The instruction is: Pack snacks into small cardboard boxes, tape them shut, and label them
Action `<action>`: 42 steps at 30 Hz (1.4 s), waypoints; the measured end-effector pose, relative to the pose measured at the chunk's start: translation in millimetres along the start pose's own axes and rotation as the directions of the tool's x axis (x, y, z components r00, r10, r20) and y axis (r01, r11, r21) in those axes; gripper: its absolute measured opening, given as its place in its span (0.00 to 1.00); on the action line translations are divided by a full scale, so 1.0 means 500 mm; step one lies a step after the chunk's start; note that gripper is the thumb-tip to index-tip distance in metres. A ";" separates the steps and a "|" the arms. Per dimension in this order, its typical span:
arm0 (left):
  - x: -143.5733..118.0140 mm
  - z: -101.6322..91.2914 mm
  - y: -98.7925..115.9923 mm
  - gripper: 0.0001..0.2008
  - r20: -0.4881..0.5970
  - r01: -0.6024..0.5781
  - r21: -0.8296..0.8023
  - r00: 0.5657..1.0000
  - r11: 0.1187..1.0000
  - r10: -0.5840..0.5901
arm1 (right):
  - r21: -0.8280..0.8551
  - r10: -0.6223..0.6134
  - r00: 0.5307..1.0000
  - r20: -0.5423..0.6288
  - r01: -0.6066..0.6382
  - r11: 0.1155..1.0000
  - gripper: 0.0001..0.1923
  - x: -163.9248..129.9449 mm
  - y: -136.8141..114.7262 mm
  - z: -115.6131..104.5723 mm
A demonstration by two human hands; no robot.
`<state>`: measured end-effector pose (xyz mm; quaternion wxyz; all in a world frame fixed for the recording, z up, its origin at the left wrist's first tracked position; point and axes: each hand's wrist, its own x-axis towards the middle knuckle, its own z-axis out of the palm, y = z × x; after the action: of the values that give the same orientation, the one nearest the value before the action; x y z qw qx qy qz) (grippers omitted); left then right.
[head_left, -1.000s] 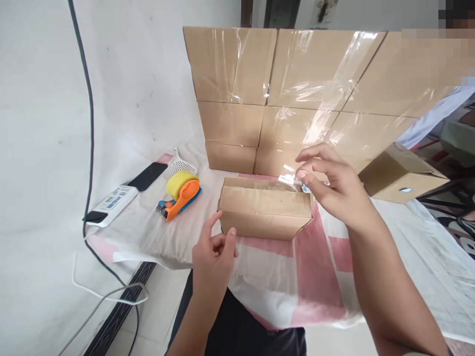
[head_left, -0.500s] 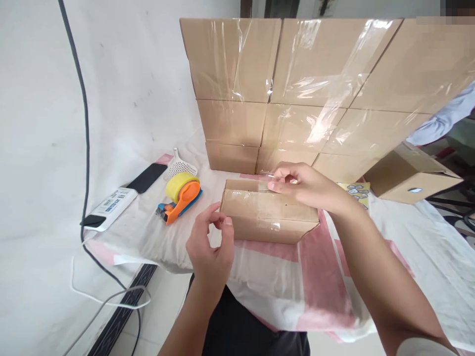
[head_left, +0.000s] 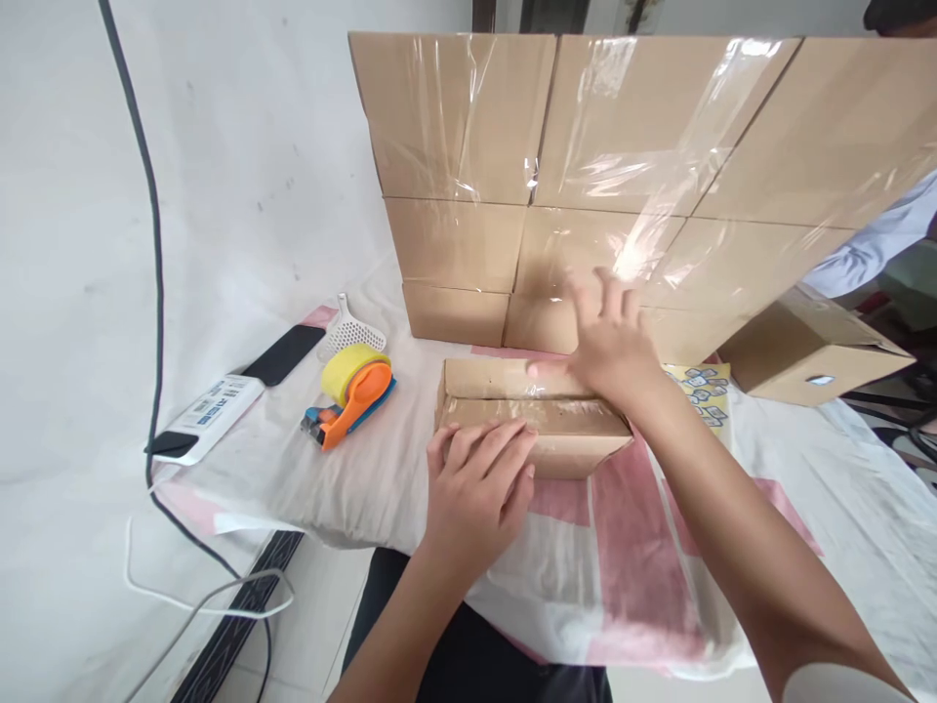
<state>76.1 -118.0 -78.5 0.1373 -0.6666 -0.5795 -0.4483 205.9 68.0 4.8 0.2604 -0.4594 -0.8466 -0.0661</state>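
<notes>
A small brown cardboard box (head_left: 498, 389) lies on the pink-and-white cloth in front of me, with clear tape across its top and near side. My left hand (head_left: 479, 483) lies flat with fingers spread against the box's near face. My right hand (head_left: 607, 337) rests palm down on the box's top right part, fingers spread and blurred. Neither hand holds anything.
A wall of taped cardboard boxes (head_left: 586, 186) stands behind. An orange tape dispenser with yellow tape (head_left: 351, 391) lies left of the box, beside a white scoop (head_left: 351, 332), a black phone (head_left: 282, 353) and a white device (head_left: 205, 415). Another box (head_left: 805, 351) sits right. A black cable (head_left: 157, 322) hangs left.
Both hands let go of the clear tape strip, which now sticks to the box. The left hand pressed flat onto the near face; the right hand moved flat over the top.
</notes>
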 end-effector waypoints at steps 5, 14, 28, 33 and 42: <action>0.000 -0.007 -0.001 0.13 0.022 0.000 0.008 1.000 1.000 0.000 | 0.127 0.102 0.940 -0.325 -0.063 0.990 0.46 -0.019 0.088 -0.002; 0.015 -0.004 -0.017 0.12 0.028 -0.147 0.007 0.989 0.989 0.147 | 0.280 0.581 0.786 -0.210 -0.521 0.806 0.11 -0.225 0.402 0.009; -0.110 0.037 -0.151 0.15 -0.229 -0.367 0.276 0.872 0.888 0.432 | -0.007 0.247 0.911 0.331 -0.260 0.966 0.16 -0.180 0.461 0.095; -0.114 0.039 -0.170 0.13 -0.222 -0.335 0.304 0.885 0.892 0.408 | -0.034 0.251 0.881 0.400 -0.259 0.965 0.11 -0.129 0.419 0.129; -0.116 0.042 -0.172 0.10 -0.243 -0.202 0.262 0.932 0.944 0.267 | 0.082 0.277 0.857 0.434 -0.343 0.936 0.06 -0.124 0.407 0.161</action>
<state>12.3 -116.0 -163.2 0.3466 -0.6418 -0.5189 -0.4458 367.9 166.3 -121.1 0.1167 -0.5716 -0.7996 0.1427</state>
